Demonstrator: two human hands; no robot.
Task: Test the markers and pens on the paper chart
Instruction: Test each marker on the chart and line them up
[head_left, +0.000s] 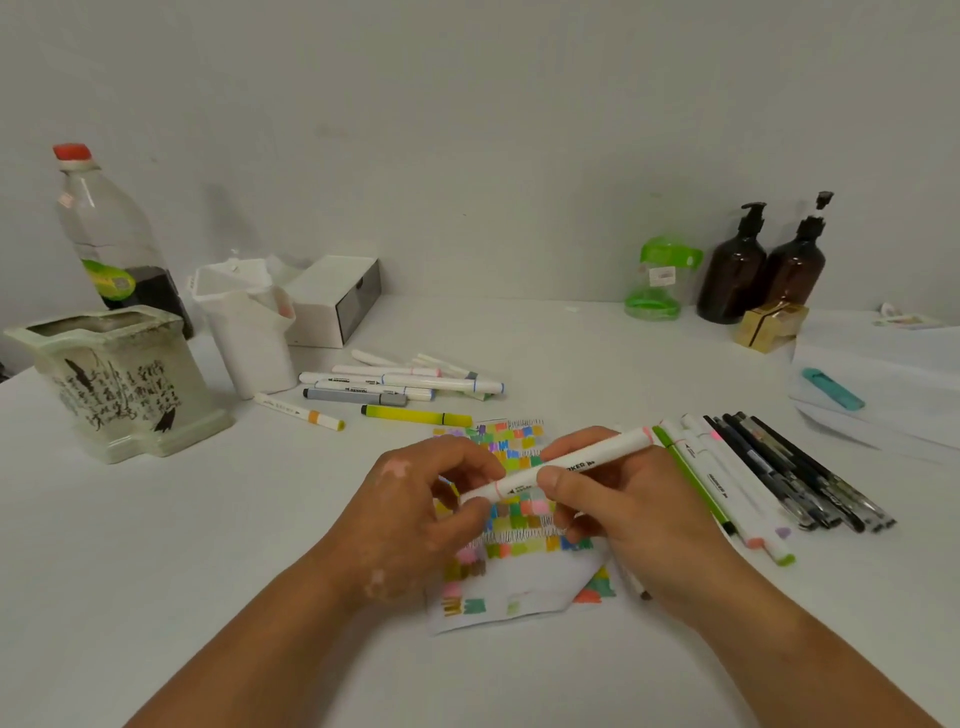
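Observation:
A paper chart (519, 582) covered in small colour swatches lies on the white table in front of me, its lower right corner folded over. Above it I hold a white marker (597, 457) with pink rings, lying slantwise. My right hand (623, 514) grips its middle, thumb on the barrel. My left hand (421, 509) pinches the marker's lower left end, at the cap. A loose pile of white markers (395, 384) lies behind the chart on the left. A row of markers and dark pens (769, 483) lies to the right.
A ceramic pot (119, 379) with black script, a plastic bottle (104, 234), a white holder (249, 332) and a white box (337, 301) stand at the left. A green container (660, 280), two brown pump bottles (763, 265), a gold box (769, 325) and white paper (883, 395) sit right.

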